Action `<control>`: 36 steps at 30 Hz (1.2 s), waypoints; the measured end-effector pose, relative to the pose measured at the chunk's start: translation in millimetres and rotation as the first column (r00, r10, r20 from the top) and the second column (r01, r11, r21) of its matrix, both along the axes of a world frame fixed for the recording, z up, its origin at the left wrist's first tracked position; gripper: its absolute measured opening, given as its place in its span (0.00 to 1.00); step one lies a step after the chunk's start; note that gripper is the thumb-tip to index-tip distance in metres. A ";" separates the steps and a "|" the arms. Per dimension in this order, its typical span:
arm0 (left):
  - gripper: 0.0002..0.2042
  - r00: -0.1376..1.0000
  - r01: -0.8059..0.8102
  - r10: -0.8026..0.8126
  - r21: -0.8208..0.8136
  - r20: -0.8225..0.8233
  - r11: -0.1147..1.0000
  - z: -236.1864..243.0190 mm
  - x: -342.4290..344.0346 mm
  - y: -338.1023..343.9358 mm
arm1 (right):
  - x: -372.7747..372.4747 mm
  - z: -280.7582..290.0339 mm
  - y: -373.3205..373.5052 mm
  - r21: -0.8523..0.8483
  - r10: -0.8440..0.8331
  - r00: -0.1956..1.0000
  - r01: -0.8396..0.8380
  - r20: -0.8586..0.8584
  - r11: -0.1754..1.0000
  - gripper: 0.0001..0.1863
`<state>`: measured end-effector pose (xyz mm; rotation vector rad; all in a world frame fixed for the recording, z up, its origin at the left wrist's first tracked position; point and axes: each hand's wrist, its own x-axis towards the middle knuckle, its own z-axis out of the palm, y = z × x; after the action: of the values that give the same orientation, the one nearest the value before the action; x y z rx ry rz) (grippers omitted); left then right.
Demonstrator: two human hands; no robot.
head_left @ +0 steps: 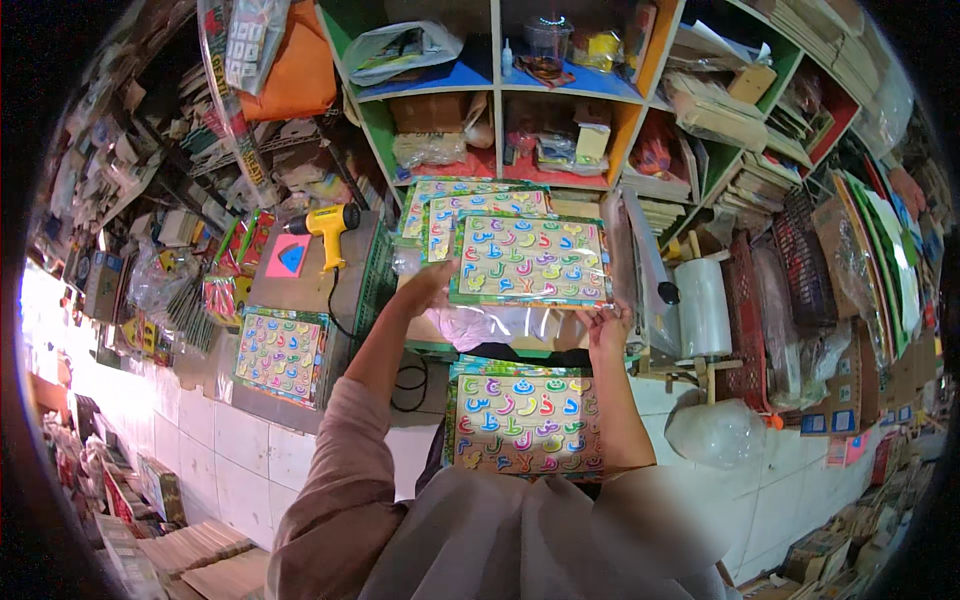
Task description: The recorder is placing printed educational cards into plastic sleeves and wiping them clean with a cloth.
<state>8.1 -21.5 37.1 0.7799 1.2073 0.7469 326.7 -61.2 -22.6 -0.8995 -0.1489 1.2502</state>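
Observation:
Both my hands hold a colourful wooden letter puzzle board (530, 262) in clear wrapping, over the front of more stacked boards (425, 200) on the workbench. My left hand (431, 285) has its fingers closed at the board's left edge, partly hidden by it. My right hand (606, 323) grips the lower right corner. Beneath the raised board, clear plastic (515, 325) shows on the bench. Another stack of letter boards (520, 425) lies low in front of my body, below my hands.
A yellow heat gun (330, 235) and another board (278, 355) rest on a grey surface to the left. Shelves (497, 85) rise at the back. A plastic film roll (703, 305), red crates (750, 330) and stacked sheets (880, 260) stand right. White tiled floor (755, 490) shows below.

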 end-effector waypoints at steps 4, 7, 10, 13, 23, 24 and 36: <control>0.23 0.982 0.168 -0.166 0.013 -0.094 0.986 -13.3 -1.6 19.0 | -2.0 1.7 0.5 0.027 -0.035 0.999 0.036 -0.027 0.999 0.13; 0.24 0.986 0.138 -0.145 0.086 0.083 0.987 -12.9 -0.9 4.1 | -7.1 5.7 7.4 -0.040 -0.074 0.995 0.076 0.060 0.996 0.13; 0.24 0.986 0.117 -0.142 0.251 0.082 0.961 -7.2 -1.0 -8.2 | -7.0 12.4 4.4 -0.051 0.028 0.999 -0.029 -0.020 0.998 0.13; 0.20 0.979 -0.110 0.115 -0.041 0.167 0.993 -7.2 -7.5 -8.5 | 18.9 15.2 -16.0 -0.040 0.245 0.964 -0.242 0.107 0.969 0.15; 0.28 0.983 -0.048 0.045 0.016 0.176 0.999 -22.1 -12.2 21.0 | 141.8 -28.7 -1.1 0.033 -0.052 0.164 0.117 0.985 0.993 0.14; 0.28 0.986 -0.100 0.104 -0.035 0.134 0.994 -22.8 -8.8 25.0 | 140.9 -28.7 5.2 -0.099 0.040 0.315 0.174 0.948 0.980 0.15; 0.28 0.964 -0.059 0.053 0.015 0.261 0.998 -43.9 -0.6 57.8 | 164.7 -9.5 2.8 0.048 -0.142 -0.444 -0.218 0.885 0.975 0.08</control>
<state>7.4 36.3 -6.8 0.6447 0.9873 0.8828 491.4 -58.4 -32.2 -1.5937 -1.8699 -0.0892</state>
